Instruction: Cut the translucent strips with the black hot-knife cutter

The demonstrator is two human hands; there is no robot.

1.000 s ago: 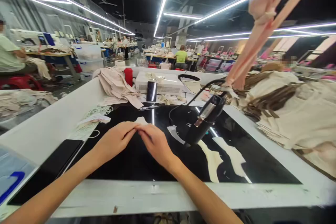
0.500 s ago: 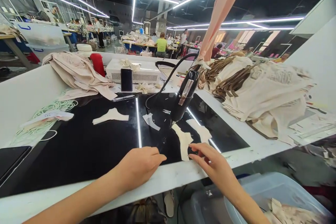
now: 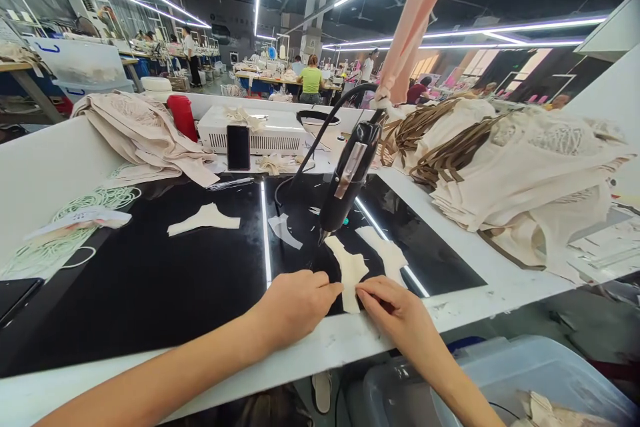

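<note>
A cream fabric piece (image 3: 351, 271) lies on the black panel (image 3: 200, 293) near its front edge, under the tip of a hanging black tool (image 3: 350, 180). My left hand (image 3: 303, 303) is closed, its fingertips at the piece's left edge. My right hand (image 3: 395, 307) pinches at its right edge, thumb and forefinger together. Whether either hand grips the fabric is hard to make out. To the right lies a whiter piece (image 3: 384, 250). Another cream piece (image 3: 204, 219) is at the left, and a small translucent scrap (image 3: 285, 231) lies left of the tool.
Stacked beige garments (image 3: 530, 167) cover the right side, more garments (image 3: 140, 130) the back left. A phone (image 3: 239, 148) leans on a white box (image 3: 255, 137). Green cords (image 3: 95, 203) lie left. A clear bin (image 3: 540, 373) stands below the front edge. People sit farther back.
My left hand has moved right to the cream piece. My right thumb and forefinger have come together at its other edge. The view has shifted slightly.
</note>
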